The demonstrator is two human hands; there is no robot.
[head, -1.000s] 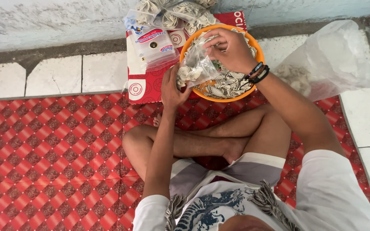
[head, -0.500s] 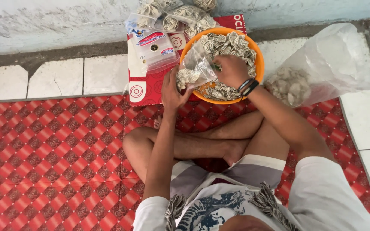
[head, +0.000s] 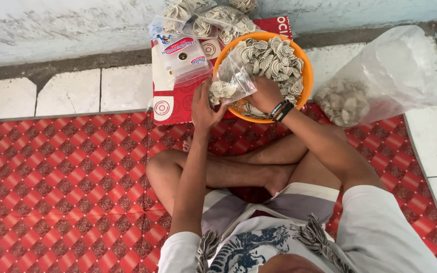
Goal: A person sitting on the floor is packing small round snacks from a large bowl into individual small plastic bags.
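Note:
An orange bowl (head: 305, 60) full of pale spiral crackers (head: 274, 58) sits on the floor ahead of my crossed legs. My left hand (head: 204, 106) holds a small clear plastic bag (head: 233, 81), partly filled with crackers, at the bowl's near left rim. My right hand (head: 265, 94), with dark bands on the wrist, is closed at the bag's mouth over the bowl, fingers hidden among the crackers.
A red carton (head: 178, 101) lies left of the bowl with a packet of clear pouches (head: 180, 53) on it. Filled cracker bags (head: 213, 15) sit against the wall. A large clear bag (head: 380, 81) lies right. A red patterned mat (head: 61, 192) covers the tiled floor.
My right hand has come down from the far side of the bowl to its near edge by the bag. The crackers in the bowl now show. The left hand stays put.

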